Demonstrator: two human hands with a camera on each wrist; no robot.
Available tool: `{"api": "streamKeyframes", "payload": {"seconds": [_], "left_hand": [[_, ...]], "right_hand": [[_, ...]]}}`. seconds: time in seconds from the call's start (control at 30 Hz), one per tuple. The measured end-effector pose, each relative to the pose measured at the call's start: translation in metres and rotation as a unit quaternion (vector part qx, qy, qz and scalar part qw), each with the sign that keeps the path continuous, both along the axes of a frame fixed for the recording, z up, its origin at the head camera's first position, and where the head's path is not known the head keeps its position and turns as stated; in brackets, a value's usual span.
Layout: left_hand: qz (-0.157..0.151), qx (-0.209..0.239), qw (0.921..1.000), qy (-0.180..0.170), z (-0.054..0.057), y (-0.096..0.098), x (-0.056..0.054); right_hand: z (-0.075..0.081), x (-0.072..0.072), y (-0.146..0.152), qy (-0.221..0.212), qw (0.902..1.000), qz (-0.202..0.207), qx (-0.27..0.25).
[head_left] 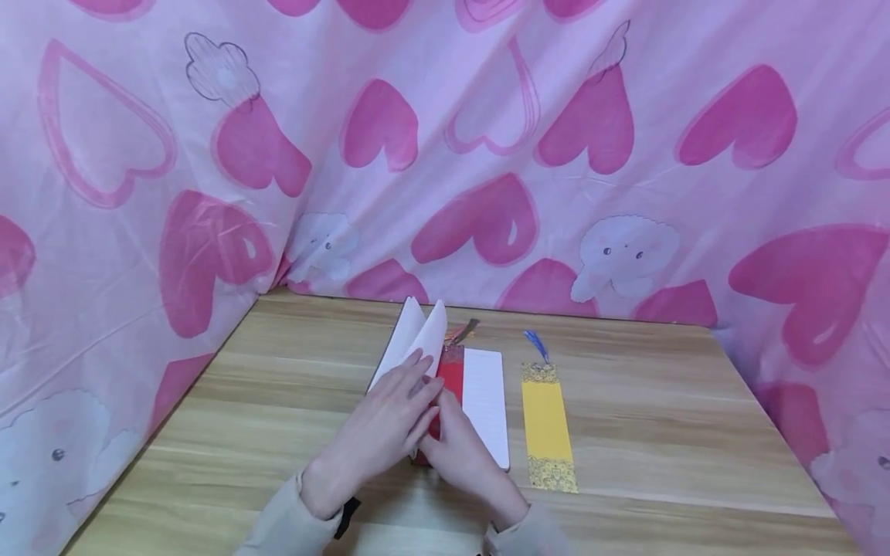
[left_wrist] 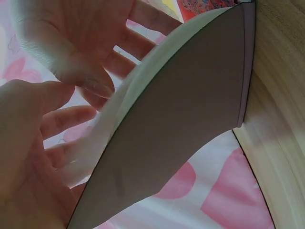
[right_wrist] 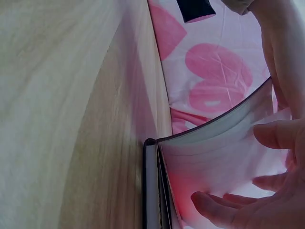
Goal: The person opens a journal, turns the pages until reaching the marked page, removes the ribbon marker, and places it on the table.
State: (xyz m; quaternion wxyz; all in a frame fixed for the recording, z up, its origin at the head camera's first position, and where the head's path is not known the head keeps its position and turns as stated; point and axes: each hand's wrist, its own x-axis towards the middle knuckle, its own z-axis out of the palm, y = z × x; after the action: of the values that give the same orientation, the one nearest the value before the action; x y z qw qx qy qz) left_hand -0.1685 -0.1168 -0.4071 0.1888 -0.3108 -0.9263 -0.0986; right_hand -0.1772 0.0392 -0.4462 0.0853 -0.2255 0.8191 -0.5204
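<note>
- Fingers of the left hand point(head_left: 385, 421) lie loose against raised pages point(head_left: 426, 338)
- Right hand point(head_left: 460, 444), fingers likewise loose, by the red bookmark point(head_left: 452, 376)
- Yellow bookmark point(head_left: 546, 421) on the surface point(head_left: 667, 417), farther right

My notebook pgs point(head_left: 485, 409): thin, smooth matt paper; cover point(left_wrist: 181, 86) smooth, matt. Yellow bookmark point(head_left: 547, 421) & red bookmark point(head_left: 453, 377) look like smooth card, blue tassel point(head_left: 537, 345) thread. Tabletop point(head_left: 660, 417): smooth wood grain. Curtain point(head_left: 480, 216): creased cloth, sl. glossy. My 2 sleeves point(head_left: 295, 521): matt cloth.
</note>
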Motion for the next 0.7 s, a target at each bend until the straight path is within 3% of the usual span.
{"api": "streamKeyframes", "payload": {"seconds": [0.17,0.3,0.5,0.7], "left_hand": [[-0.022,-0.026,0.9985,0.043,-0.002,0.0,0.001],[-0.033,-0.019,0.9964,0.076,-0.002,0.003,0.003],[0.009,-0.049,0.9962,0.071,-0.004,0.002,0.003],[0.038,-0.077,0.9949,0.054,-0.007,-0.003,0.0]], "right_hand": [[0.002,0.002,0.003,-0.003,0.9996,0.018,0.02],[0.002,0.002,0.009,0.012,0.9983,0.043,0.037],[0.005,0.0,0.019,0.035,0.9928,0.085,0.077],[0.007,-0.003,0.027,0.028,0.9856,0.138,0.094]]}}
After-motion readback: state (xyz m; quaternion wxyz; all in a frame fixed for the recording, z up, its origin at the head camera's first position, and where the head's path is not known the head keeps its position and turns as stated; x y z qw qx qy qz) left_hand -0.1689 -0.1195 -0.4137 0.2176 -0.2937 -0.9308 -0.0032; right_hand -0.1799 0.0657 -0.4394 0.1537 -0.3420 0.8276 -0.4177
